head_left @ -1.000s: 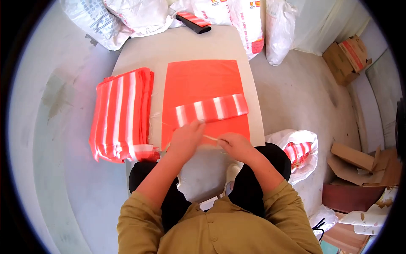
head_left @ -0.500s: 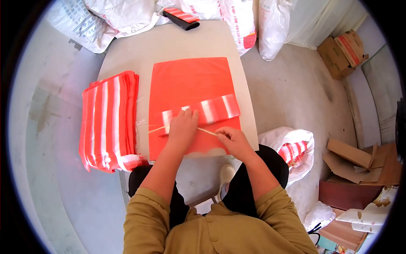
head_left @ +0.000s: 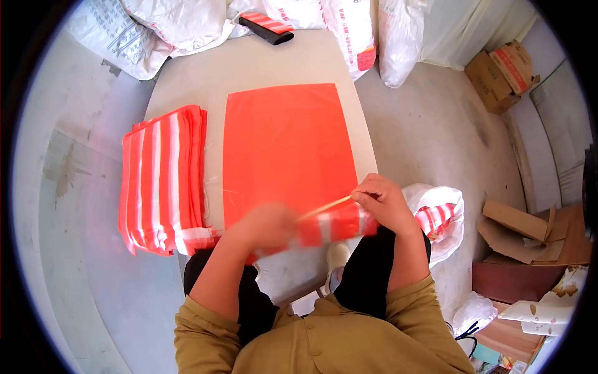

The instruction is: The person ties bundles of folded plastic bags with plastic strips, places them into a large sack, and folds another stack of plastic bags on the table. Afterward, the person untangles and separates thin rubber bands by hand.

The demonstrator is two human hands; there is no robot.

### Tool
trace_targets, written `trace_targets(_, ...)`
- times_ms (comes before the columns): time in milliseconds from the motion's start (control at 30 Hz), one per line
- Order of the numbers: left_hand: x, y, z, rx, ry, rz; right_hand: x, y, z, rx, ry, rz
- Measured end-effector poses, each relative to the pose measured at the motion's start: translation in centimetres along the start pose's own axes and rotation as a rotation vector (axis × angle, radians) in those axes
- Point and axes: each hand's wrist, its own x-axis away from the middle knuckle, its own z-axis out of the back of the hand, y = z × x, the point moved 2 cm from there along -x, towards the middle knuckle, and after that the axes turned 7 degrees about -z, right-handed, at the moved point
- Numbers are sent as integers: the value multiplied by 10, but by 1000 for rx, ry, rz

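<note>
pale table [head_left: 199, 65], striped cloth [head_left: 337, 225] running crosswise, right end higher, right fingers [head_left: 364, 196] pinching cord [head_left: 330, 206], left fingers [head_left: 283, 219] blurred, cannot tell

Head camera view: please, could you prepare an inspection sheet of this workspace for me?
Surface: pale table; a red sheet lies flat on it.
Job's things: folded striped cloth at the near edge; pale cord runs between the hands.
Clutter: striped stack at left; black roll with striped cloth at the far edge.
Hands: right hand pinches the cord; left hand is blurred, grip unclear.
Cables: thin black strands at lower right; cannot tell if cables.
Surroundings: white sacks beyond the table; open white bag holding striped cloth, and cardboard boxes, at right.
</note>
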Motion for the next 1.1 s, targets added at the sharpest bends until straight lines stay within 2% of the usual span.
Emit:
trace_targets(33, 5, 1, 0, 153, -72, 15, -1, 0, 1, -188, -130, -97)
trace_targets(133, 18, 7, 11, 300, -176, 2, -8, 16, -5, -344, -304, -133)
trace_targets(233, 31, -3, 16, 701, -290, 165, -14, 28, -16, -685, -389, -341)
trace_targets(333, 36, -10, 18, 1026, -94, -37, -25, 44, -26, -952, -404, -461)
trace_targets(400, 38, -17, 11, 1193, -26, -30, -31, 75, -41, -856, -237, -101)
trace_targets(467, 36, -24, 5, 1305, 17, -65, -29, 78, -50, -978, -150, -87)
trace_targets(533, 33, -29, 3, 1362, 45, -140, -33, 43, -76, -1319, -147, -424)
trace_targets(567, 32, -23, 6, 1404, 144, -78, -29, -7, -75, -1164, -81, -462)
trace_targets(667, 23, -6, 13, 1491, 411, 102, -36, 16, -72, -387, -328, -484)
trace_targets(733, 8, -28, 4, 1509, 532, 201, -34, 3, -74, -322, -219, -430)
trace_targets(767, 1, -47, -12, 1347, 617, 260, -34, 6, -76, -288, -191, -380)
trace_targets(800, 1, -45, -10, 916, 530, 354, -33, 10, -77, -253, -162, -329)
trace_targets(867, 0, -39, -2, 48, 322, 481, -37, 22, -83, -295, -181, -390)
trace_targets(1000, 2, -43, -2, -33, 364, 473, -38, 11, -80, -390, -169, -569)
trace_targets(1100, 10, -39, 11, 5, 409, 468, -39, 9, -80, -514, -154, -471)
